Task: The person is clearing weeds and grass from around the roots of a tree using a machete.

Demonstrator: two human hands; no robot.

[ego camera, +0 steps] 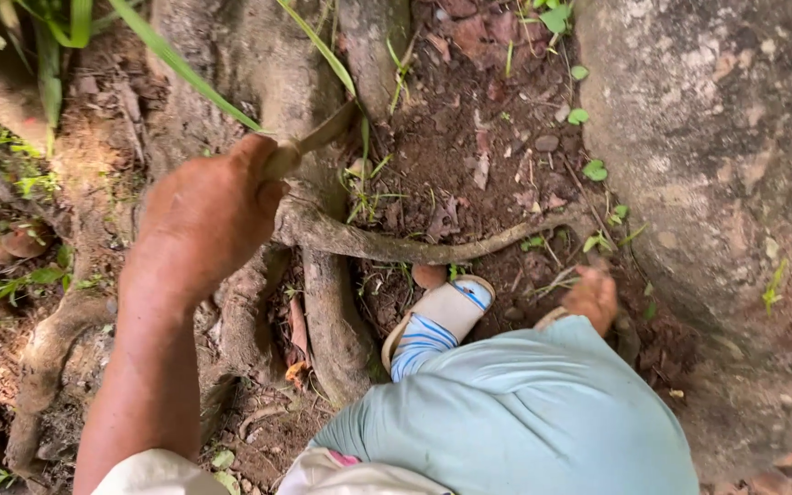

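L hand (208, 215): fingers clenched on knife handle (281, 160) | blade (327, 131) angled up-right, against tree root (368, 243) at trunk base | R hand (591, 298): low by ground near big rock (717, 165), grip state can't tell | sandaled foot (442, 316) betw. hands

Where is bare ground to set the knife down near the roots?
Bare soil lies between the tree trunk, the boulder and the thin root. It is crowded around the left hand, where thick roots tangle, and near the sandal.

rough woody root (387, 246), matt soil (469, 156)
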